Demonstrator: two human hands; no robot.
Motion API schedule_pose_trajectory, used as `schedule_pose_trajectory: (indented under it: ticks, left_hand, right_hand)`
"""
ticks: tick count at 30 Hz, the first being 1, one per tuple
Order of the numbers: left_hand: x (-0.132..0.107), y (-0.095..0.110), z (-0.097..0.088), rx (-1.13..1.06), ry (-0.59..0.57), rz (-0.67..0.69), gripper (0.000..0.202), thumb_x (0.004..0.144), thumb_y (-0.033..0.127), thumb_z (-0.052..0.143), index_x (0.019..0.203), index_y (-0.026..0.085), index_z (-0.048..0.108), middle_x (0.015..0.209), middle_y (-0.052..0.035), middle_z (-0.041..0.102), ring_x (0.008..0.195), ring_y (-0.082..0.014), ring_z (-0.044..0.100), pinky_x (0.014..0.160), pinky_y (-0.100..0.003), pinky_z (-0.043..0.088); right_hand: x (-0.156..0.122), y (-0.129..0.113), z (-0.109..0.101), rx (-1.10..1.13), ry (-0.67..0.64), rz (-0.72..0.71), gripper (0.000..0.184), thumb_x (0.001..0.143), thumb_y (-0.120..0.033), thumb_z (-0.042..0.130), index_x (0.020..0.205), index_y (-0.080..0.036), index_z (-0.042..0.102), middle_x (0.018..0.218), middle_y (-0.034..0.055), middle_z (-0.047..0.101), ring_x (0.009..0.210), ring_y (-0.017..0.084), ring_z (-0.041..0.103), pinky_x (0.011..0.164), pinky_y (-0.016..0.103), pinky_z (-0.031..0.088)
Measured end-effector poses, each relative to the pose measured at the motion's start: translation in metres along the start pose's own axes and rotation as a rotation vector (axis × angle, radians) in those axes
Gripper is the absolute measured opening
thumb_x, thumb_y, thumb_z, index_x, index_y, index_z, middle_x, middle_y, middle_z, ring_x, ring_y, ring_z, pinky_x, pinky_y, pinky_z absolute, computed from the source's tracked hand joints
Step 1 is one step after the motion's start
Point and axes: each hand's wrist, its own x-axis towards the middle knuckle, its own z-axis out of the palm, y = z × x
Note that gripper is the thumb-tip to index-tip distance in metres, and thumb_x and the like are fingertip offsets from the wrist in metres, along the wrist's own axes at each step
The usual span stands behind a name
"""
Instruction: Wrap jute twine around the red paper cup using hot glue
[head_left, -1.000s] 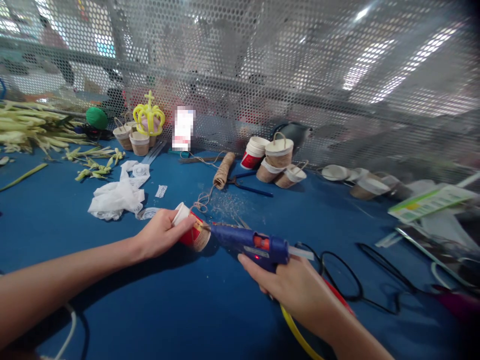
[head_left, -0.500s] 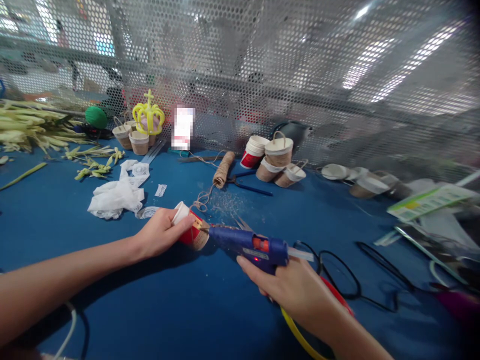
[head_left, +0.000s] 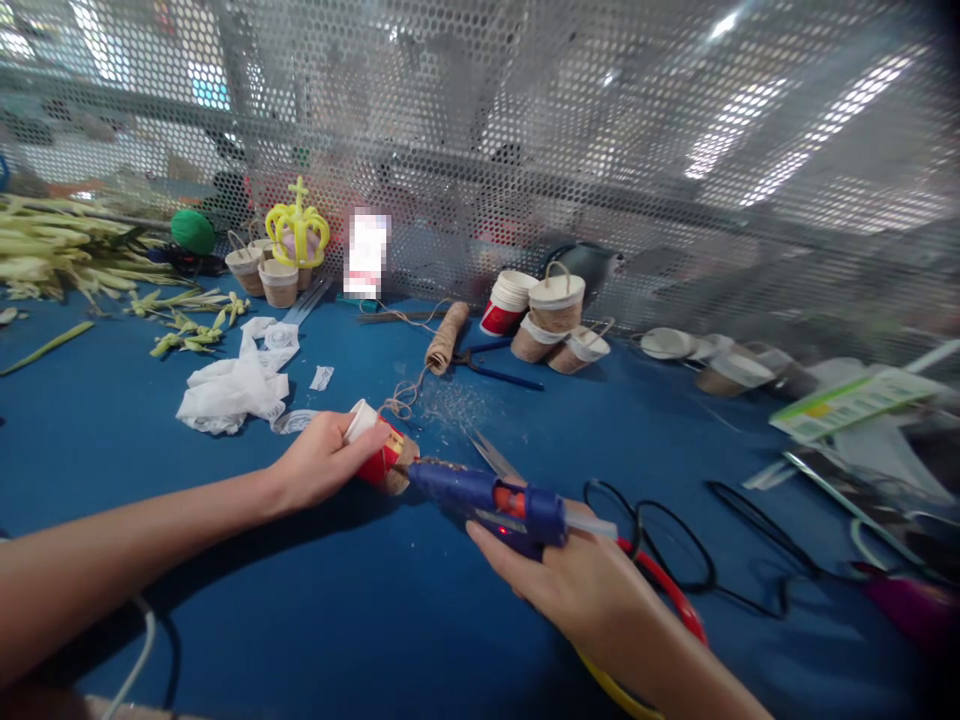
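My left hand is closed around a red and white paper cup, tilted on its side with its base toward the right. Brown twine covers the cup's base end, and a loose strand leads from near it to a twine roll. In my right hand is a blue glue gun with a lit red light and a clear glue stick at its rear. The nozzle meets the twine-wrapped end of the cup; whether it touches is hard to tell. Scissors lie behind the glue gun.
Twine-wrapped cups and stacked red and white cups stand at the back near blue-handled pliers. White lace lies left. Black cable loops at right. A perforated metal screen rises behind.
The glue gun and my right hand have shifted slightly left and down, its nozzle now lower on the cup's twine end. My left hand keeps hold of the cup.
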Motion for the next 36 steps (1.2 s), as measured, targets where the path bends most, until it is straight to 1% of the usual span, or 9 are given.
schedule_pose_trajectory:
  ticks: [6,11,13,17,20,25,28,31,36]
  left_hand:
    - [0.0,0.001,0.0,-0.014,0.004,0.015,0.04,0.081,0.041,0.042,0.076,0.009,0.065,0.063,-0.0062,0.067,0.055,-0.0142,0.057,0.048,-0.02,0.043]
    - [0.0,0.002,0.0,-0.007,-0.014,0.017,0.041,0.081,0.042,0.04,0.072,0.01,0.064,0.061,-0.0044,0.064,0.052,-0.0121,0.054,0.047,-0.019,0.041]
    - [0.0,0.002,0.0,0.011,-0.009,0.021,0.042,0.081,0.042,0.039,0.069,0.01,0.062,0.058,-0.0026,0.061,0.05,-0.0106,0.05,0.046,-0.018,0.038]
    - [-0.001,0.003,-0.001,0.075,0.001,0.043,0.042,0.081,0.043,0.039,0.06,0.01,0.055,0.051,0.0017,0.048,0.046,-0.0074,0.038,0.042,-0.017,0.03]
    - [-0.002,0.004,-0.001,0.069,-0.025,0.032,0.042,0.081,0.043,0.038,0.061,0.01,0.054,0.053,0.0018,0.044,0.048,-0.0073,0.035,0.043,-0.018,0.028]
    - [-0.002,0.001,-0.001,0.115,-0.016,0.062,0.042,0.081,0.043,0.037,0.054,0.013,0.044,0.051,0.0038,0.035,0.048,-0.0069,0.03,0.043,-0.018,0.024]
    - [-0.001,-0.004,-0.002,0.15,-0.002,0.081,0.042,0.081,0.043,0.037,0.051,0.015,0.038,0.05,0.0048,0.028,0.047,-0.0066,0.025,0.041,-0.019,0.02]
    - [-0.001,-0.006,-0.002,0.161,-0.003,0.081,0.041,0.081,0.043,0.037,0.051,0.016,0.034,0.051,0.0049,0.026,0.047,-0.0066,0.023,0.041,-0.02,0.018]
    - [-0.002,-0.004,-0.002,0.175,-0.004,0.091,0.04,0.082,0.043,0.036,0.052,0.015,0.037,0.052,0.0045,0.028,0.048,-0.007,0.024,0.042,-0.02,0.019]
  right_hand:
    - [-0.001,-0.004,0.002,-0.025,0.005,0.025,0.011,0.07,-0.021,0.051,0.059,-0.02,0.054,0.05,-0.0004,0.053,0.046,0.012,0.048,0.044,0.022,0.041]
    - [-0.001,0.002,0.003,-0.026,0.028,0.028,0.011,0.071,-0.025,0.052,0.062,-0.019,0.054,0.053,-0.0008,0.054,0.048,0.012,0.049,0.048,0.023,0.043]
    - [0.0,0.004,0.002,-0.025,0.038,0.055,0.012,0.071,-0.026,0.051,0.062,-0.018,0.055,0.052,-0.001,0.053,0.046,0.011,0.048,0.045,0.023,0.041]
    - [0.003,0.0,-0.002,-0.012,0.053,0.061,0.012,0.071,-0.026,0.05,0.065,-0.019,0.058,0.054,-0.0001,0.056,0.048,0.012,0.051,0.044,0.021,0.04]
    - [0.004,-0.004,-0.005,0.027,0.03,0.087,0.011,0.069,-0.026,0.052,0.061,-0.02,0.057,0.049,-0.0009,0.054,0.048,0.012,0.051,0.043,0.021,0.04]
    - [0.004,0.001,-0.004,0.059,-0.015,0.259,0.017,0.068,-0.029,0.053,0.055,-0.018,0.052,0.038,-0.0036,0.047,0.034,0.01,0.045,0.035,0.022,0.036]
    - [0.006,0.004,-0.005,0.074,-0.056,0.348,0.02,0.07,-0.032,0.052,0.056,-0.017,0.051,0.039,-0.0034,0.047,0.034,0.01,0.045,0.035,0.021,0.037]
    - [0.009,0.004,-0.006,0.09,-0.07,0.334,0.021,0.071,-0.032,0.051,0.056,-0.017,0.05,0.039,-0.0037,0.047,0.035,0.009,0.045,0.036,0.02,0.037]
    - [0.015,-0.002,-0.007,0.103,-0.068,0.315,0.025,0.073,-0.031,0.051,0.052,-0.018,0.046,0.038,-0.0041,0.046,0.034,0.008,0.044,0.036,0.02,0.037]
